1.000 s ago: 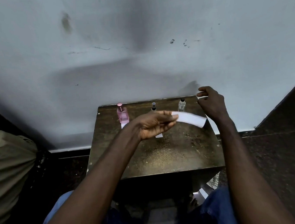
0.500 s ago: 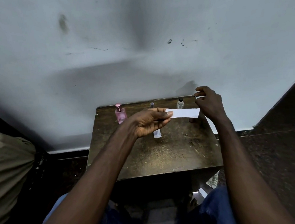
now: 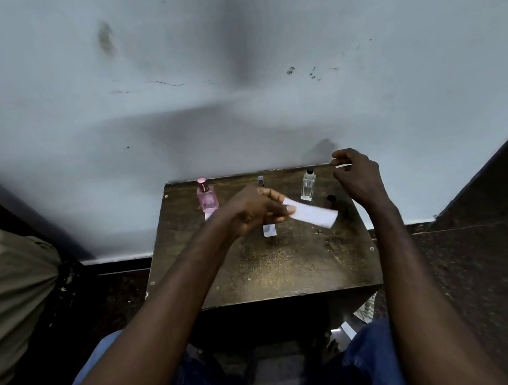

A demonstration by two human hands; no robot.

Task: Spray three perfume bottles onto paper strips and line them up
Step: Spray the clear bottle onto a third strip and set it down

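Pinching a white paper strip (image 3: 310, 216) by one end, my left hand (image 3: 255, 214) holds it over the tabletop (image 3: 286, 267), just in front of the clear bottle (image 3: 308, 186). My right hand (image 3: 357, 177) hovers beside that bottle, fingers curled; I cannot tell whether they grip anything.

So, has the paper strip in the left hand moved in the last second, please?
Yes. The paper strip earlier hid the lower half of the clear bottle; now it lies lower in view, below the bottle's base.

Pink bottle (image 3: 206, 197), dark bottle (image 3: 260, 180), clear bottle (image 3: 308, 186) upright; white strip (image 3: 312, 215) aloft.
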